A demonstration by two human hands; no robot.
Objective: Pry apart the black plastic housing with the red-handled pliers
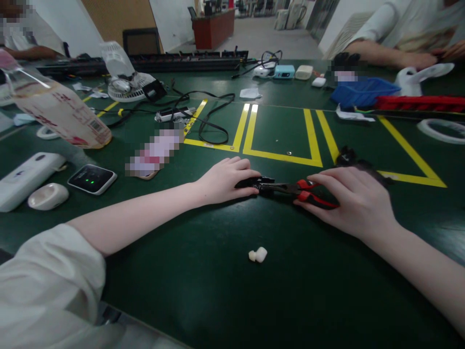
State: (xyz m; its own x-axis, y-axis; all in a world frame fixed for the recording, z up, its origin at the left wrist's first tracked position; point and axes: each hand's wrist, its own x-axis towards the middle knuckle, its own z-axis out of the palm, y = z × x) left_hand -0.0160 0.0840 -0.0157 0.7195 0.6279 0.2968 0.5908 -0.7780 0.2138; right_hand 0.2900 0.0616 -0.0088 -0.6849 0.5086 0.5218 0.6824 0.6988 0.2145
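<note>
My left hand [230, 180] rests on the green table, its fingers closed around a small black part [266, 180] whose kind I cannot make out. From the right, my right hand [358, 198] grips the red-and-black handles of a pair of pliers [303, 189]. The jaws point left and meet the black part beside my left thumb; whether they clamp it is too small to tell. Nearer to me, a small whitish lump [258, 254] lies on the table below both hands.
Yellow tape frames [283, 157] mark the table ahead. To the left are a tilted bottle [61, 111], a phone [156, 152], a white device with a dark screen [92, 179] and a fan [127, 80]. A blue tray [363, 92] stands far right, near another person's arm [392, 58].
</note>
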